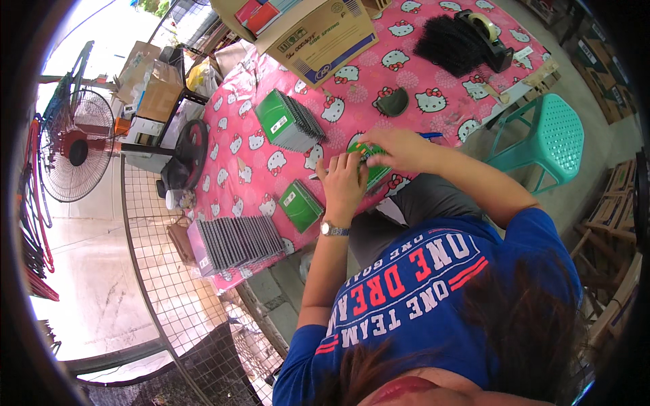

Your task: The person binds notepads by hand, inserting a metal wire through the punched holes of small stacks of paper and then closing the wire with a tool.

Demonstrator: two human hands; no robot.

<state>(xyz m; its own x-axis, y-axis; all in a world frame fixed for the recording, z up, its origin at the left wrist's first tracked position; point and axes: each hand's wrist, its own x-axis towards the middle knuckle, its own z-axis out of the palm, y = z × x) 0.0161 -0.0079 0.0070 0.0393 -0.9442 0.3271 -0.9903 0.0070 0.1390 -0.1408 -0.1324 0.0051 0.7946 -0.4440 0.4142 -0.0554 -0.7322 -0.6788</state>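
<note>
Left hand (344,174) and right hand (398,150) bend palm-down, fingers curled; I cannot tell whether either grips. Pink tablecloth (261,183) ends beneath the forearms, with open cloth past the fingers. Under both hands lies 1 green notebook (379,178); beyond, leftward, stands 1 notebook stack (291,123).

Observed a caged fan (78,148) at left of frame. Noted an open cardboard box (321,44) at top centre, printed on its side. Found a green plastic stool (554,139) at upper right. Recorded wooden crates (618,188) at right edge, wire mesh (160,260) at lower left.
</note>
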